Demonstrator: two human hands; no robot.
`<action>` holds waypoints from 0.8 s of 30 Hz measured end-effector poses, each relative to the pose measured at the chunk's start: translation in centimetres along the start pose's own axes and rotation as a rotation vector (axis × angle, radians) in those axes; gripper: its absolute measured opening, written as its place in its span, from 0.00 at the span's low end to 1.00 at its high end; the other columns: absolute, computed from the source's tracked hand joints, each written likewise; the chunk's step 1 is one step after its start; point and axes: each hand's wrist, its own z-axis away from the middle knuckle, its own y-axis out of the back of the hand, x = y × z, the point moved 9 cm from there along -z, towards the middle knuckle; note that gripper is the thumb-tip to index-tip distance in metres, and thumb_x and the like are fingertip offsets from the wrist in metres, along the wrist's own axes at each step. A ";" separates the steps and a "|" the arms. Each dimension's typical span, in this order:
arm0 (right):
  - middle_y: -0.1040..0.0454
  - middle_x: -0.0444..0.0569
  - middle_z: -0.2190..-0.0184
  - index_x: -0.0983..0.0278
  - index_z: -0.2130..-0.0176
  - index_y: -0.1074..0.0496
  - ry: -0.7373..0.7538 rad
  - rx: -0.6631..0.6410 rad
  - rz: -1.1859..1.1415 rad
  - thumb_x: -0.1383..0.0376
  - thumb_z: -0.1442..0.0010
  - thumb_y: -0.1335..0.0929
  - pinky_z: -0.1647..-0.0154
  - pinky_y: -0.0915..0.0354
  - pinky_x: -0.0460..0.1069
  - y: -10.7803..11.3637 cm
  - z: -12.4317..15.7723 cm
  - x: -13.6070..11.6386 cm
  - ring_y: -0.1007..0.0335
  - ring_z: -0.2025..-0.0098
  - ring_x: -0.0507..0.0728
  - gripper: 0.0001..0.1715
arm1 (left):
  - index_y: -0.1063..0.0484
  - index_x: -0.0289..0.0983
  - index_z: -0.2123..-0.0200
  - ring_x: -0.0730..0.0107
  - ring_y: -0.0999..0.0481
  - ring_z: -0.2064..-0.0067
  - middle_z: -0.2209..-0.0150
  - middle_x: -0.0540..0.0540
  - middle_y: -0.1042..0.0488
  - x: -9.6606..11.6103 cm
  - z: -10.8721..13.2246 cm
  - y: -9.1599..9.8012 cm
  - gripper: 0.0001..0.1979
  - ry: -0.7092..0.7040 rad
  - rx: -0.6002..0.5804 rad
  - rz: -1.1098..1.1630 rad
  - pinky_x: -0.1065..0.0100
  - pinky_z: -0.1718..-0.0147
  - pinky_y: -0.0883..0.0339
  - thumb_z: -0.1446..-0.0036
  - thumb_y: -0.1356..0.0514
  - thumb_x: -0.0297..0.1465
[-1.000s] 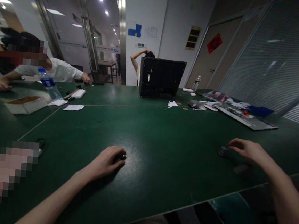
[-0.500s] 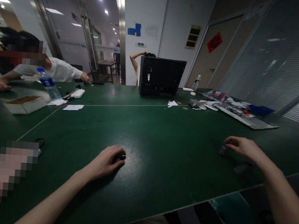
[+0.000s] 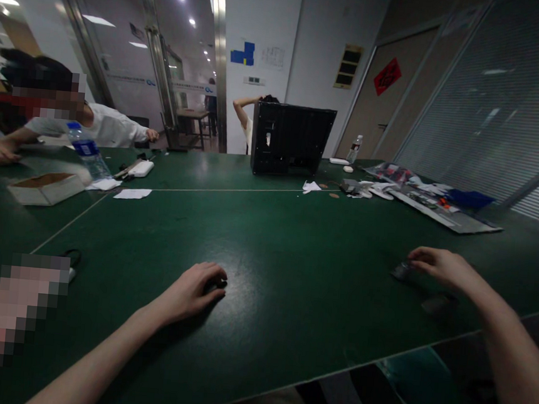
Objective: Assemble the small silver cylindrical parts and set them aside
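Note:
My left hand (image 3: 200, 287) rests on the green table (image 3: 294, 248) with its fingers curled round a small dark thing (image 3: 216, 283), mostly hidden by the fingers. Further right, my right hand (image 3: 438, 265) has its fingertips pinched at a small dark grey object (image 3: 401, 272), low at the tabletop. Its kind is too blurred to tell. Under my right wrist lies a dark flat patch (image 3: 440, 304), an object or a shadow; I cannot tell which.
A black open-fronted case (image 3: 294, 140) stands at the far side. Left are a water bottle (image 3: 87, 151), a cardboard box (image 3: 46, 189) and a paper (image 3: 132, 194). A board with clutter (image 3: 443, 211) lies far right. A person (image 3: 111, 125) sits left; another is behind the case.
The dark grey object at my right fingertips has tipped from upright to lower and more slanted. My right hand has shifted very slightly right; my left hand has stayed put.

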 end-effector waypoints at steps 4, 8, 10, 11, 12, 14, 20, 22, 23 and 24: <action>0.21 0.51 0.65 0.62 0.62 0.28 0.001 -0.013 -0.011 0.57 0.52 0.36 0.60 0.36 0.51 -0.2 -0.1 0.3 0.26 0.60 0.62 0.19 | 0.32 0.38 0.57 0.62 0.30 0.58 0.59 0.45 0.29 0.1 0.0 0.1 0.12 0.003 -0.005 0.008 0.61 0.56 0.36 0.41 0.45 0.37; 0.22 0.51 0.64 0.62 0.63 0.27 -0.019 -0.046 -0.007 0.58 0.53 0.36 0.59 0.36 0.52 0.0 -0.2 0.1 0.26 0.58 0.63 0.18 | 0.31 0.38 0.56 0.62 0.30 0.57 0.59 0.45 0.29 0.1 0.1 0.2 0.12 -0.003 0.001 0.017 0.62 0.56 0.36 0.41 0.45 0.37; 0.22 0.50 0.64 0.62 0.63 0.26 -0.023 -0.068 0.007 0.57 0.54 0.35 0.59 0.36 0.53 0.0 -0.2 0.0 0.26 0.58 0.63 0.18 | 0.31 0.38 0.56 0.62 0.30 0.57 0.59 0.45 0.29 0.0 0.1 0.1 0.12 -0.004 -0.002 0.018 0.62 0.57 0.36 0.41 0.45 0.37; 0.22 0.50 0.64 0.61 0.63 0.26 -0.023 -0.072 0.012 0.57 0.54 0.35 0.59 0.35 0.53 0.1 -0.3 0.0 0.26 0.58 0.64 0.18 | 0.31 0.39 0.56 0.62 0.30 0.57 0.59 0.45 0.29 0.0 0.0 0.1 0.12 -0.004 -0.002 0.019 0.61 0.56 0.36 0.41 0.45 0.37; 0.22 0.50 0.64 0.61 0.63 0.26 -0.025 -0.072 0.014 0.57 0.54 0.35 0.60 0.35 0.53 0.1 -0.3 0.0 0.26 0.59 0.64 0.19 | 0.31 0.38 0.56 0.62 0.30 0.57 0.59 0.45 0.29 0.0 0.0 0.1 0.12 -0.004 -0.004 0.020 0.61 0.56 0.36 0.41 0.45 0.37; 0.22 0.50 0.64 0.61 0.64 0.26 -0.029 -0.071 0.010 0.56 0.55 0.34 0.60 0.35 0.54 0.1 -0.4 0.2 0.26 0.59 0.64 0.19 | 0.31 0.38 0.57 0.62 0.30 0.57 0.59 0.45 0.29 0.0 0.0 0.1 0.12 -0.001 -0.006 0.024 0.61 0.56 0.36 0.41 0.45 0.37; 0.22 0.53 0.63 0.61 0.67 0.24 -0.036 -0.093 0.013 0.56 0.57 0.33 0.59 0.34 0.55 -0.2 -0.4 -0.1 0.26 0.58 0.66 0.17 | 0.32 0.38 0.56 0.61 0.30 0.56 0.57 0.45 0.29 0.0 0.1 0.1 0.12 0.016 -0.010 0.034 0.60 0.55 0.36 0.41 0.45 0.37; 0.22 0.53 0.63 0.62 0.67 0.24 -0.026 -0.097 0.005 0.56 0.57 0.33 0.58 0.34 0.56 -0.3 -0.2 -0.6 0.26 0.58 0.66 0.17 | 0.31 0.38 0.56 0.61 0.30 0.56 0.57 0.45 0.29 0.0 0.1 0.1 0.12 0.015 -0.010 0.038 0.61 0.55 0.36 0.41 0.45 0.37; 0.22 0.54 0.63 0.62 0.67 0.24 -0.019 -0.103 -0.008 0.56 0.57 0.32 0.58 0.34 0.56 -0.3 -0.1 -0.9 0.26 0.58 0.66 0.17 | 0.31 0.38 0.56 0.61 0.30 0.56 0.58 0.45 0.29 0.1 0.1 0.1 0.12 0.013 -0.010 0.039 0.61 0.55 0.36 0.41 0.45 0.37; 0.22 0.54 0.62 0.62 0.66 0.25 -0.014 -0.114 -0.023 0.57 0.57 0.32 0.58 0.33 0.55 -0.3 0.0 -1.3 0.26 0.58 0.66 0.17 | 0.31 0.38 0.56 0.61 0.30 0.56 0.58 0.45 0.29 0.1 0.2 0.2 0.12 0.011 -0.009 0.038 0.61 0.56 0.36 0.41 0.45 0.37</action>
